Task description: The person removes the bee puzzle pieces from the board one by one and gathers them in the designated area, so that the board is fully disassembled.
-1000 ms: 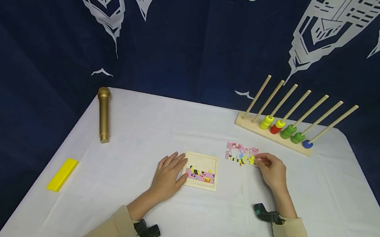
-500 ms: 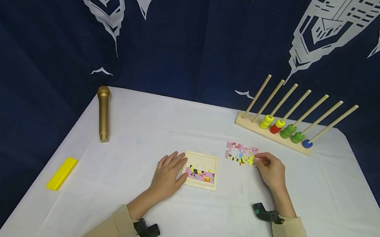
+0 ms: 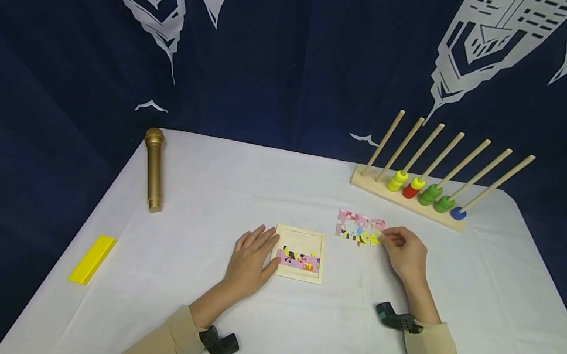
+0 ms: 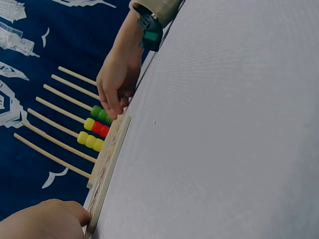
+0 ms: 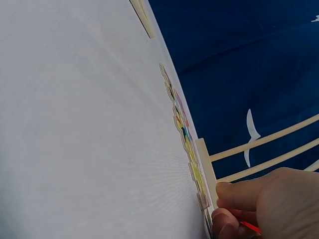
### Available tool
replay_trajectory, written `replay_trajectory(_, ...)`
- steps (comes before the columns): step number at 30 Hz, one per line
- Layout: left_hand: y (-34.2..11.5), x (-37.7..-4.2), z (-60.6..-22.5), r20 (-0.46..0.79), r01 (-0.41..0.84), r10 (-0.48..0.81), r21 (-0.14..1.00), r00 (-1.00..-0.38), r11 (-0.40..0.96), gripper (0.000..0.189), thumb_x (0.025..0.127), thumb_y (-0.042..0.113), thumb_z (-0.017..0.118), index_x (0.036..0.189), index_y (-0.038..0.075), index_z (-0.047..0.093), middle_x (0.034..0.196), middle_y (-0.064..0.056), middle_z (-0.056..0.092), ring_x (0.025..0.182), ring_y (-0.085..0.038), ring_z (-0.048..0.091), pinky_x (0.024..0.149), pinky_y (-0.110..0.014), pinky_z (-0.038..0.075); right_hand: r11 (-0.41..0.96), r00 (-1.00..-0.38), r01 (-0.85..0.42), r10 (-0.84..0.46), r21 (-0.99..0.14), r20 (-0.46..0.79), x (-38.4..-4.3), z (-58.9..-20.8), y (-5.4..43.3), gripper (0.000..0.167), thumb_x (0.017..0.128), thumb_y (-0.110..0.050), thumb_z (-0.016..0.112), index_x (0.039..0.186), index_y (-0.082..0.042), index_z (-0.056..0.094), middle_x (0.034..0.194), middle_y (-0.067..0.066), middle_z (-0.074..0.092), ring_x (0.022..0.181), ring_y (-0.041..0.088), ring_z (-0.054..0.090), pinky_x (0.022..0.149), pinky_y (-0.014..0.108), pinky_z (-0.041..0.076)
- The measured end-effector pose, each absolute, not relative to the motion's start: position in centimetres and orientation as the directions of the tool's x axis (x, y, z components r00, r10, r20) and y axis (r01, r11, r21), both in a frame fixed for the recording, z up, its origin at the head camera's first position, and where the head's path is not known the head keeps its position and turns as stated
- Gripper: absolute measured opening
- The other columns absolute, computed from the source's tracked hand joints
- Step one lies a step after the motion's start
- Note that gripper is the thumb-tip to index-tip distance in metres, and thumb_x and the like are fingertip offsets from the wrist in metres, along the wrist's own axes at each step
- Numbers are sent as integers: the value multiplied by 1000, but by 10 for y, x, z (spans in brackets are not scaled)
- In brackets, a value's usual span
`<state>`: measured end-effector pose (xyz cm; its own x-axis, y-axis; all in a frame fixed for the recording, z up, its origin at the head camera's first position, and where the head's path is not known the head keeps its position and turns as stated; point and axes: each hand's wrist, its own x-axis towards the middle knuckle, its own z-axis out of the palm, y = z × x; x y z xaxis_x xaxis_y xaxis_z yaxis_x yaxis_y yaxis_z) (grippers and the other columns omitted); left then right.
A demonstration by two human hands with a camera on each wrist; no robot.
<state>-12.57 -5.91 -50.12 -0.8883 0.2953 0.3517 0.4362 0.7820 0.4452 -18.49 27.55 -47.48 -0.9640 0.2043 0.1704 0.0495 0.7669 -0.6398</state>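
Note:
In the head view, a square wooden puzzle tray point(image 3: 296, 277) lies mid-table with a pink strip of fitted puzzle pieces point(image 3: 299, 261) along its near side. My left hand point(image 3: 250, 264) rests on the tray's left edge, fingers extended, thumb at the lower left corner. Right of the tray, a joined group of pink and yellow puzzle pieces point(image 3: 357, 224) lies flat on the cloth. My right hand point(image 3: 406, 256) pinches a puzzle piece at that group's right end, thumb against forefinger. The fingers hide most of this piece. The right wrist view shows the group point(image 5: 185, 134) edge-on.
A wooden peg stand point(image 3: 408, 199) with coloured beads stands at the back right. A gold microphone point(image 3: 154, 173) lies at the back left, and a yellow block point(image 3: 93, 260) near the left edge. A white cloth point(image 3: 240, 183) covers the table; a dark printed curtain point(image 3: 253, 79) hangs behind.
Almost nothing differs. The whole head view has shifted slightly upward; both hands keep their places at the tray and at the puzzle pieces.

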Motion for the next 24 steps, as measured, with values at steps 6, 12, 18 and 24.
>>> replay_trajectory(6,-59,-126,-501,344,432,295,446,-891,784,46,93,25,63,133,3,59,145,-12,52,139,-33,40,113,-55,26,717,-951,103,275,-690,143,-186,-473,275,17,92,-10,64,104,1,69,89,16,66,75,18,54,59,16,40)
replay_trajectory(12,-58,-126,-501,346,431,292,455,-892,779,46,92,24,64,132,2,59,144,-13,52,139,-33,40,114,-54,26,666,-930,112,332,-737,159,-186,-464,270,20,92,-8,63,109,0,69,94,17,68,69,6,51,54,13,40)
replay_trajectory(18,-58,-126,-500,328,424,291,481,-899,767,45,93,24,63,132,2,59,144,-13,52,139,-33,40,114,-55,25,640,-944,66,289,-765,160,-179,-446,243,25,92,-9,63,115,-1,67,105,16,66,82,12,54,59,11,41)
replay_trajectory(24,-64,-129,-498,296,434,324,490,-899,756,51,92,31,64,134,3,58,146,-13,50,141,-33,38,114,-54,25,590,-984,-88,76,-802,163,-165,-442,193,26,88,-6,67,114,0,67,103,17,65,84,21,59,61,15,45)
